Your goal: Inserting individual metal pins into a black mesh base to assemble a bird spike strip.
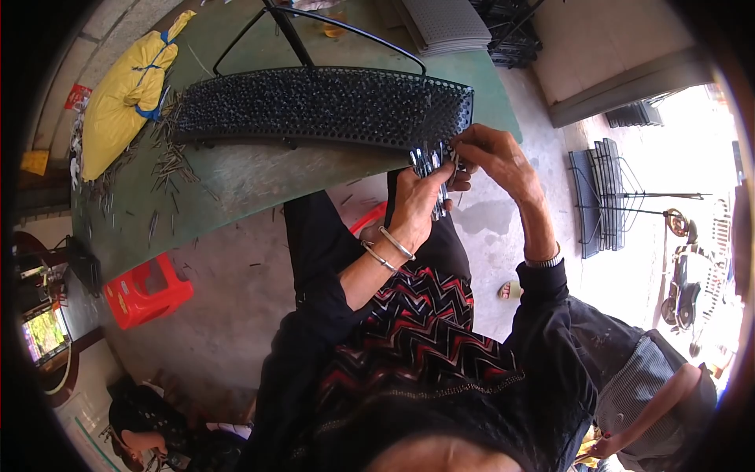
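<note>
My left hand [413,206] is closed around a bunch of thin shiny dark sticks [427,162], just off the front edge of the table. Close beside it, my right hand [497,157] pinches at the top of the bunch with bent fingers; what sits in the fingertips is too small to make out. Right behind both hands stands a long black rack [314,104] of perforated mesh, its holes largely filled with small dark shiny pieces. Toward its right end, some holes look bare. A black wire frame [362,33] rises behind the rack.
Loose thin sticks [174,167] lie scattered on the green table [236,206] near a yellow sack [126,106]. Grey perforated sheets [447,25] are stacked at the back. A red plastic stool [149,291] stands at left, black wire racks [599,197] at right. Other people sit nearby.
</note>
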Demonstrator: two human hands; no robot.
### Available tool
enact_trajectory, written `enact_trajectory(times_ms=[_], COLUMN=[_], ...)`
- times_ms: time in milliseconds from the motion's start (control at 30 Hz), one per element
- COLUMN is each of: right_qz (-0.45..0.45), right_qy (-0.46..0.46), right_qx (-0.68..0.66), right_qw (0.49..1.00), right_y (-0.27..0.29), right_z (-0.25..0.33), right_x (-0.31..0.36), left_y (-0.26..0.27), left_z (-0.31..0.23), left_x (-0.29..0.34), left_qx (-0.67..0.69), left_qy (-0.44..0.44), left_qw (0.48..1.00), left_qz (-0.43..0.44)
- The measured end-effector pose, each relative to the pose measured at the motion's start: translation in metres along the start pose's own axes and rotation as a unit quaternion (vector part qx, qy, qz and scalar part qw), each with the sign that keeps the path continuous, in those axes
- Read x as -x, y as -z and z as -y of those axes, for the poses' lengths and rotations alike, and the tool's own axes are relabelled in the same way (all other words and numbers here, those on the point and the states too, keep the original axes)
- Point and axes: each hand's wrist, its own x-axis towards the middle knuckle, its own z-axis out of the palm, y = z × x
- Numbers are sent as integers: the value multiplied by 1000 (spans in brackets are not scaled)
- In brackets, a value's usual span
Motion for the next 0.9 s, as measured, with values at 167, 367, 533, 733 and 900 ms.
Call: enact_trajectory(times_ms=[167, 367, 533, 733, 900], right_qz=[22, -228, -273, -247, -229], right_qy=[-2, 122, 192, 198, 207], right_qx=[25, 101, 146, 233, 231], right_qw=[999, 961, 932, 919, 923], right_y=[7, 10, 0, -4, -7], right_z=[1, 21, 13, 4, -2], right_x=[-1, -13, -44, -63, -65], left_y=[1, 7, 2, 0, 5], left_z=[4, 9, 15, 15, 16], left_x=[-2, -10, -13, -8, -9], left_qx=[14, 98, 139, 174, 145], left_qy=[19, 29, 61, 84, 80], left_qw=[1000, 995, 988, 981, 986], left_qz=[-10, -5, 17, -6, -5])
